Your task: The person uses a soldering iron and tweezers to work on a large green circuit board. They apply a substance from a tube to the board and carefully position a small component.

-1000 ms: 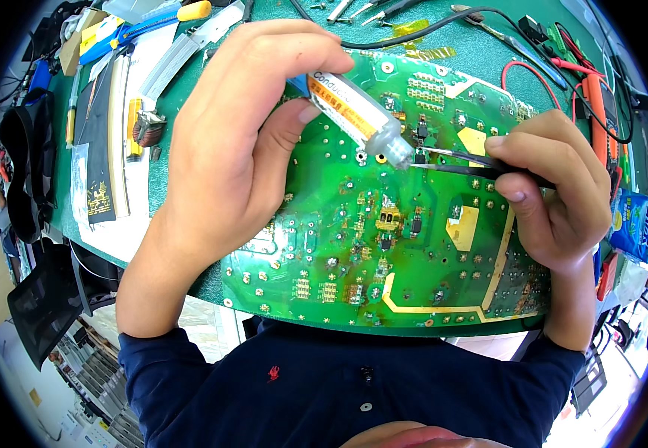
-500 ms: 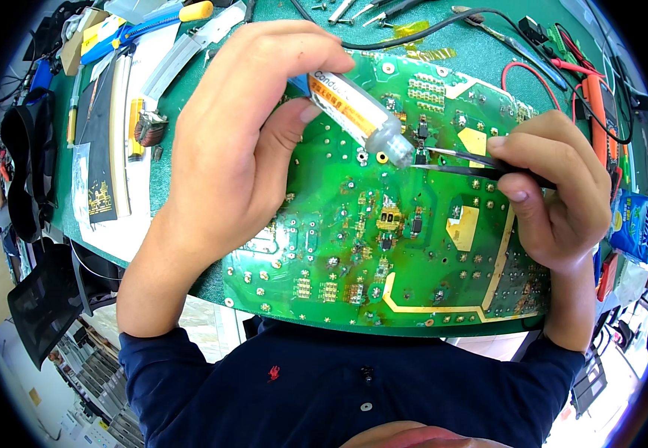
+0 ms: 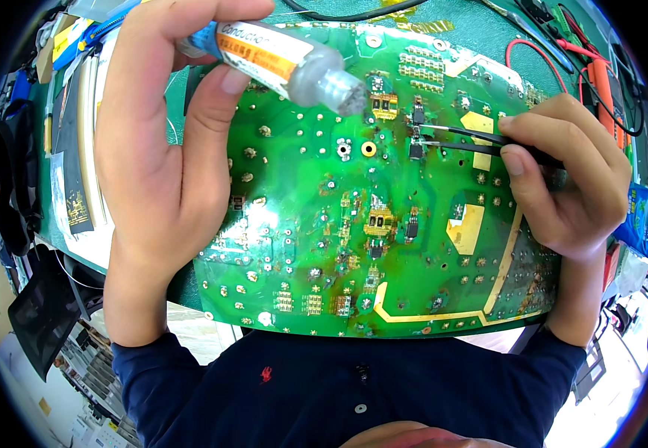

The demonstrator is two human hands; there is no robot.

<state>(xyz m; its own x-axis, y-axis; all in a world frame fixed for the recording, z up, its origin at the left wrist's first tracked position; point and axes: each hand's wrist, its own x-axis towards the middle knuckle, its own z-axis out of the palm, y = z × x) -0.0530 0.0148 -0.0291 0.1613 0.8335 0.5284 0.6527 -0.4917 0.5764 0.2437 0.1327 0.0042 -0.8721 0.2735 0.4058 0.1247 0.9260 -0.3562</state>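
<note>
A large green circuit board (image 3: 301, 179) lies in front of me, flat on the table. My left hand (image 3: 167, 142) is closed round a small see-through plastic tube (image 3: 283, 63) with a white and orange label. Its greyish neck points down to the right, raised over the board's upper left part; what is inside cannot be made out. Between the thumb and fingers of my right hand (image 3: 566, 175) are black tweezers (image 3: 488, 142). Their thin tips are slightly apart, at a small black component (image 3: 416, 149) right of the board's middle. Brownish stains surround that row of parts.
Red and black test leads (image 3: 529, 52) and an orange-cased tool (image 3: 602, 104) are at the upper right. A black cable (image 3: 346, 16) crosses the far side, near yellow tape scraps (image 3: 432, 26). A blue packet (image 3: 637, 224) sits beyond my right wrist.
My left hand has drawn the tube away up and to the left, off the tweezer tips. The tweezers' tips have shifted slightly up onto the component. The board appears a little further left.
</note>
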